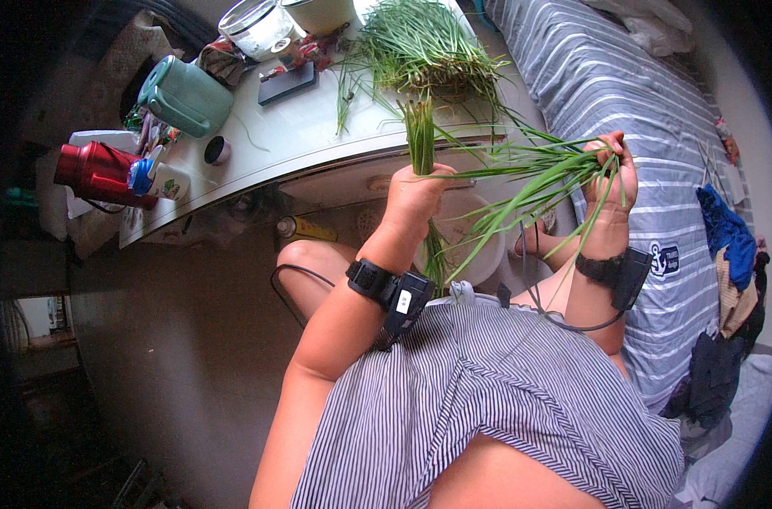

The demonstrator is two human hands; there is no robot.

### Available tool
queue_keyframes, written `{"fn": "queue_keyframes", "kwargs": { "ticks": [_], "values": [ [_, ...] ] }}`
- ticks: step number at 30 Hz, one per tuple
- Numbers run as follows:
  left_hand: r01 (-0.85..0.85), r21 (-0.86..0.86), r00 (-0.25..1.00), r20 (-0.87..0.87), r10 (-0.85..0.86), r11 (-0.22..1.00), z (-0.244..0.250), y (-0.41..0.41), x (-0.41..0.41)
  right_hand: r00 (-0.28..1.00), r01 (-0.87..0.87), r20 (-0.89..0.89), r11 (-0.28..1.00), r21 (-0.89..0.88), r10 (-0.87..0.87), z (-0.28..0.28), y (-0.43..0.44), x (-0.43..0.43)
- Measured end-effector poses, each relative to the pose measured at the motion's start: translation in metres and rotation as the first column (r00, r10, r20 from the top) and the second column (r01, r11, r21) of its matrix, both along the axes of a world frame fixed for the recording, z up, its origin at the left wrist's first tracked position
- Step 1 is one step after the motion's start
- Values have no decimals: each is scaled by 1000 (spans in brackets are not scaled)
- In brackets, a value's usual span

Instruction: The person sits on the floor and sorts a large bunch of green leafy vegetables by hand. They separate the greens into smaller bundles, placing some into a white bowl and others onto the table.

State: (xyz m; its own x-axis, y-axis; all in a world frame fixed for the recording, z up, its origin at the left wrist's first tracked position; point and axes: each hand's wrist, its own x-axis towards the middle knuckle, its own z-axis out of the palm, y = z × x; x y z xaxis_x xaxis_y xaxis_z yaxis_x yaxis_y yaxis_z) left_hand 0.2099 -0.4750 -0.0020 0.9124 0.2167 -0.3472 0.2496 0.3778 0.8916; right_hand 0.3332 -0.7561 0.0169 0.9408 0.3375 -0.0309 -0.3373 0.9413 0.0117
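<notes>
My left hand (417,188) is wrapped around an upright bundle of green garlic chives (420,133); the cut stem ends stick up above the fist and the leaves hang below it. On the right, my right hand (608,168) grips loose long chive leaves (538,172) that fan out leftward and down towards the bundle. A large heap of chives (424,44) lies at the back of the white table, stem ends facing me. A few stray blades (345,105) lie beside it. Below my hands, a round pale basin (481,245) is partly hidden by the leaves.
On the table stand a teal plastic jug (188,95), a dark flat box (288,84), a small round dark-topped container (218,151), a red vacuum flask (102,175) and a clear-lidded container (255,25). A bed with striped grey cover (666,172) runs along the right. A yellow can (306,228) lies under the table.
</notes>
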Motion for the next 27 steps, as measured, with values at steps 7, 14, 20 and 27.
{"fn": "queue_keyframes", "kwargs": {
  "ticks": [7, 14, 20, 27],
  "values": [
    [-9, -28, 996, -88, 7, 1000, 5, 6, -2, 1000, -18, 14, 999, 51, 17, 5, 1, -6],
    [39, -12, 999, -13, -40, 999, 5, 4, -2, 999, -33, -14, 997, 76, 34, 9, -1, -4],
    [91, 4, 996, -18, -91, 996, 11, 0, -5, 999, 18, -33, 997, 73, -15, 7, -3, -3],
    [176, -18, 983, -44, -176, 984, 22, -6, -4, 998, 59, -28, 998, 0, -59, 11, 9, -9]
  ]
}}
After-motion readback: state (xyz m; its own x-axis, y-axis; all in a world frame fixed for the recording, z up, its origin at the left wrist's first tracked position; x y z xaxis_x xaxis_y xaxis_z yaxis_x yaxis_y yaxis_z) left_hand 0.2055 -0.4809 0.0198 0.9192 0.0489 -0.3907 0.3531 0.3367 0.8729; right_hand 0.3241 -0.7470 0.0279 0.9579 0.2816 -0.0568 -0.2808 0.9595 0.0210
